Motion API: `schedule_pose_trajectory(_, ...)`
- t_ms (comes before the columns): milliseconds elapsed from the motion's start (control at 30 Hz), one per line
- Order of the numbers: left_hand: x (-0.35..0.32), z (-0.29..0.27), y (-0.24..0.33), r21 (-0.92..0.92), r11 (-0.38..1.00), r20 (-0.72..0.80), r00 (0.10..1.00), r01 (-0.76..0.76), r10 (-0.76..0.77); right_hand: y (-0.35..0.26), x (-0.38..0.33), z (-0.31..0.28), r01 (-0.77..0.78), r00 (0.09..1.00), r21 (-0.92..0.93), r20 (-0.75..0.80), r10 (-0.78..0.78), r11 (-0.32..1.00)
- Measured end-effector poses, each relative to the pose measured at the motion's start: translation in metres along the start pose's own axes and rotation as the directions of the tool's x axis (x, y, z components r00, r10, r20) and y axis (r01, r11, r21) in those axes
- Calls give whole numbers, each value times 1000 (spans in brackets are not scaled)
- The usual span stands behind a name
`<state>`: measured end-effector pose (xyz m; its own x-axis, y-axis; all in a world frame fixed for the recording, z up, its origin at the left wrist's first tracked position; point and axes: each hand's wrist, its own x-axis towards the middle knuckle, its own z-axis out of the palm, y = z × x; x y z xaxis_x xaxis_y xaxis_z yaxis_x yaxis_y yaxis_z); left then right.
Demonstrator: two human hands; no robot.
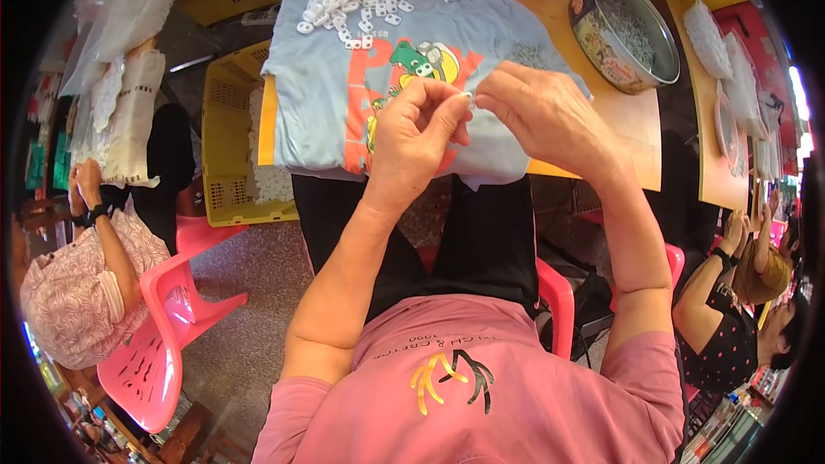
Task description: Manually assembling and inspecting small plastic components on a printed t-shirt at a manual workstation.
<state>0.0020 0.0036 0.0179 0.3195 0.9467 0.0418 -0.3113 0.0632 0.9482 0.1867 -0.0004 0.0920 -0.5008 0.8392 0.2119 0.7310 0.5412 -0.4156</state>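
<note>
**Small white part pinched between both hands above the desk edge**

A tiny white part [468, 96] is held between the two hands, just above the near edge of the desk [632, 116]. The left hand [412, 133] is curled, its thumb and forefinger closed on the part from the left. The right hand [541, 112] meets it from the right, fingertips pressed to the same spot. The part is too small for its shape or long axis to be made out; only a pale fleck is seen where the fingertips meet. Neither hand is clearly nearer: the part lies at the point of contact, level with both sets of fingertips.

A light blue cloth [361, 60] with an orange and green print is spread over the desk beneath the hands. At its far end, well apart from the hands, a heap of white pieces [352, 4] is scattered. To the far right of the hands a round tin [623, 30] stands on the desk, filled with small pale bits. It is nearer to the right hand than to the left.

A yellow crate [232, 146] stands to the left of the desk. Pink chairs [168, 318] are seen at the lower left, and other people are seated at both sides, apart from the work.
</note>
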Motion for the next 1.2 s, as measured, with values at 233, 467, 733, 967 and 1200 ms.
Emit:
schedule_pose_trajectory(233, -2, -1, 0, -13, 1000, -5, 1000, 23, -23, 4, 0, 19, 71, 994, 97, -94, -62, 993)
schedule_pose_trajectory(467, 0, 1, 1, -58, 998, -35, 999, 15, -17, 9, 0, 30, 92, 983, 108, -166, -73, 990)
schedule_pose_trajectory(733, 0, -1, 1, -119, 992, 0, 999, 48, -48, 10, 3, 26, 76, 992, 119, -109, -63, 990)
schedule_pose_trajectory(967, -3, -2, 3, -126, 992, -13, 999, 31, -33, 39, 57, -15, -23, 999, 178, 34, 18, 984)
schedule_pose_trajectory(1200, -4, -4, 3, -129, 990, 11, 998, 60, -59, 94, 129, 33, -120, 967, 70, -218, 133, 990)
